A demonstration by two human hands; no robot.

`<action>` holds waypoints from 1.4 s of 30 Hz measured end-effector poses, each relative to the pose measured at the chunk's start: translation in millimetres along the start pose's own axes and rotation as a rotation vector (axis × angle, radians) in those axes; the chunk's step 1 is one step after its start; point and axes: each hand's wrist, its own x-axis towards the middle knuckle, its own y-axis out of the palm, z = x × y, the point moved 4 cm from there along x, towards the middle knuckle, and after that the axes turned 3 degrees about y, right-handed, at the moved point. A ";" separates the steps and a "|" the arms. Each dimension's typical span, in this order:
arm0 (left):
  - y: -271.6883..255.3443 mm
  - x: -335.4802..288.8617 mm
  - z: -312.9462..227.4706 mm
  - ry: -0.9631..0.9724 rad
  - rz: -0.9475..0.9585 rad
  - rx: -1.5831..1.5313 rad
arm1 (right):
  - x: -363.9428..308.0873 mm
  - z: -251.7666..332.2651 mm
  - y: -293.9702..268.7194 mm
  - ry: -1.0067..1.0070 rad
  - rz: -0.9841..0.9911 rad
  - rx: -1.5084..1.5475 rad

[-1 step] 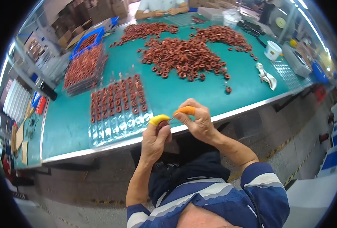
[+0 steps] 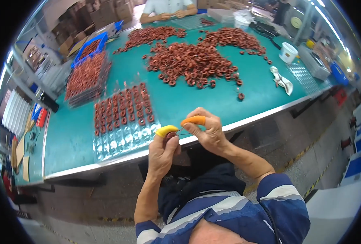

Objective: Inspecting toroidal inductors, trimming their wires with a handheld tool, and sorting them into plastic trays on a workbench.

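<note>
My left hand [image 2: 161, 154], with a yellow finger cot on its index finger, pinches a small dark red wire-wound ring coil [image 2: 170, 135] at the table's near edge. Thin wire leads [image 2: 182, 131] run from this coil towards my right hand [image 2: 209, 132]. An orange cot covers my right index finger, which presses with the thumb on the wire ends. To the left lies a clear plastic tray [image 2: 125, 143]; rows of similar coils fill its far part, while its near pockets show bare plastic. A large heap of loose coils [image 2: 192, 61] spreads beyond my hands.
Stacked filled trays [image 2: 87, 79] and a blue bin [image 2: 91, 46] stand at the left. On the right are a white cloth [image 2: 281, 80], a white bucket [image 2: 288, 53] and a clear tray [image 2: 304, 77]. Another person's hands [image 2: 172, 15] rest at the far edge.
The whole view has shifted slightly. Both hands keep nearly the same pose, with the coil in the left and the wire leads in the right.
</note>
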 end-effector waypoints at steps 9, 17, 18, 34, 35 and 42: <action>2.1 10.4 12.0 0.019 -0.175 -0.134 | -9.1 -48.0 30.4 0.449 -0.011 0.594; 0.4 11.2 9.8 -0.005 -0.133 -0.094 | -24.8 -57.7 32.8 0.528 0.121 0.521; 2.5 11.0 8.5 0.019 -0.088 -0.040 | -24.7 -58.4 33.9 0.528 0.120 0.522; -4.6 -6.6 14.2 -0.275 0.071 -0.175 | -9.3 -18.7 -0.1 0.231 -0.020 0.087; -1.1 -8.6 13.0 -0.285 0.089 -0.178 | -10.6 -23.7 0.5 0.240 -0.041 0.132; 2.2 -13.9 20.7 -0.205 0.184 -0.082 | -20.7 -44.2 8.6 0.602 0.162 0.612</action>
